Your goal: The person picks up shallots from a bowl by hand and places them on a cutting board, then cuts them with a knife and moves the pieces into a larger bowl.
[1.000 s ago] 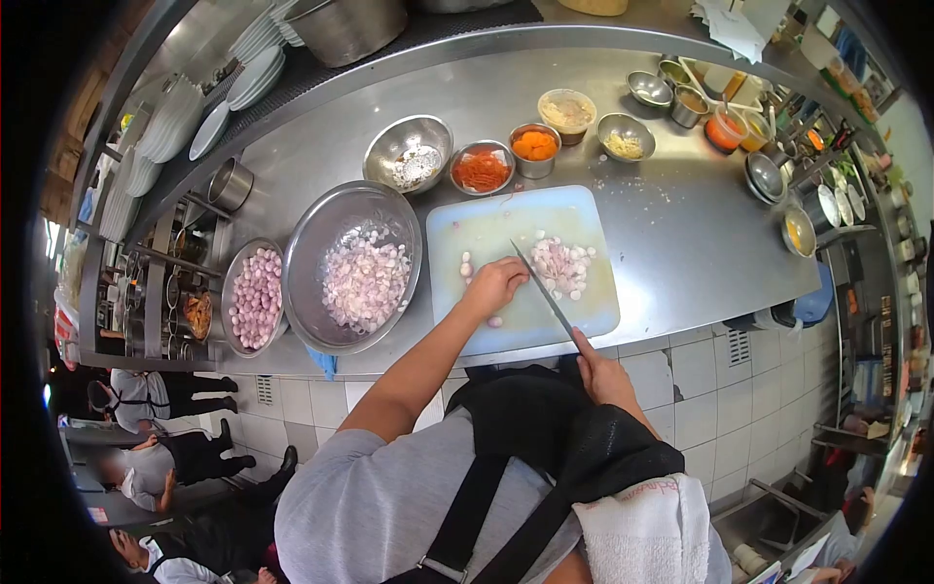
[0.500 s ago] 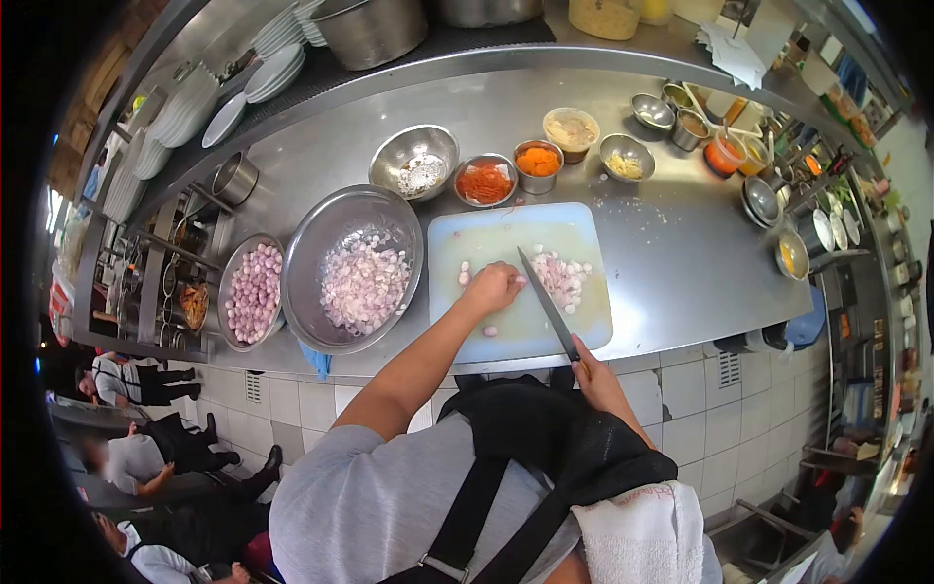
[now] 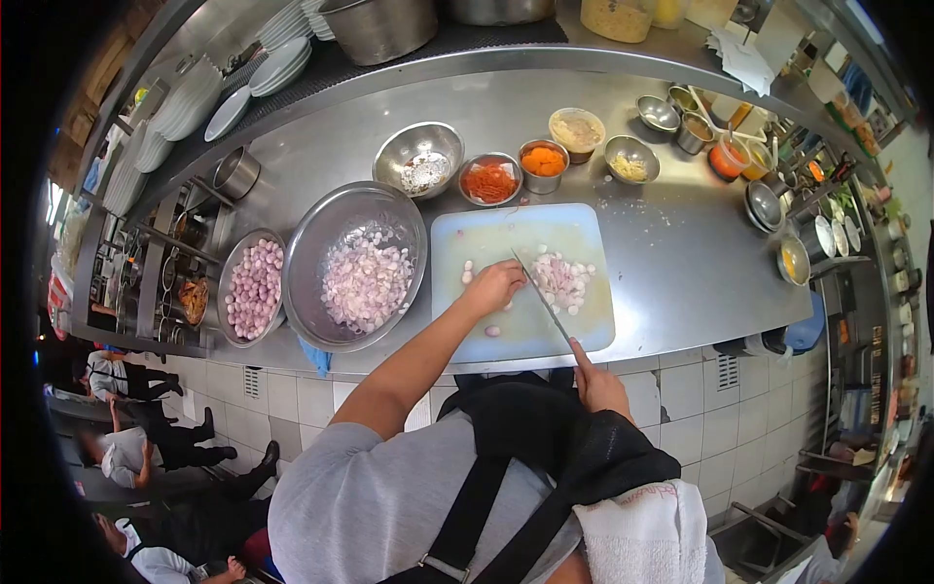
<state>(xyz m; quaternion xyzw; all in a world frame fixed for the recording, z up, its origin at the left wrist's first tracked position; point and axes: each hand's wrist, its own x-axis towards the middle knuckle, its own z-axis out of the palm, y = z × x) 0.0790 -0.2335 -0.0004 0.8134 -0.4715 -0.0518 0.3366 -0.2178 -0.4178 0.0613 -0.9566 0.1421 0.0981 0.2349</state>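
Observation:
My right hand (image 3: pixel 601 387) is closed round the handle of a long knife (image 3: pixel 547 304), whose blade points up and left across the cutting board (image 3: pixel 467 341). Against the blade's left side, my left hand (image 3: pixel 496 285) has its fingers bunched on the board; what they hold is mostly hidden. Sliced shallots (image 3: pixel 564 280) lie in a pile right of the blade. A few whole peeled shallots (image 3: pixel 492 331) rest on the board's left and near parts. Left of the board stands a large metal bowl (image 3: pixel 302 282) of sliced shallots (image 3: pixel 365 277).
A bowl of whole shallots (image 3: pixel 255 287) stands at far left. Behind the board are bowls of red strips (image 3: pixel 488 181), orange pieces (image 3: pixel 543 162) and chopped yellowish bits (image 3: pixel 630 168). A shelf edge (image 3: pixel 467 63) crosses above. People (image 3: pixel 126 453) are at lower left.
The knife blade now shows more edge-on, and my right hand has shifted slightly right and down. My left hand stays bunched beside the blade. The people at lower left have moved a little.

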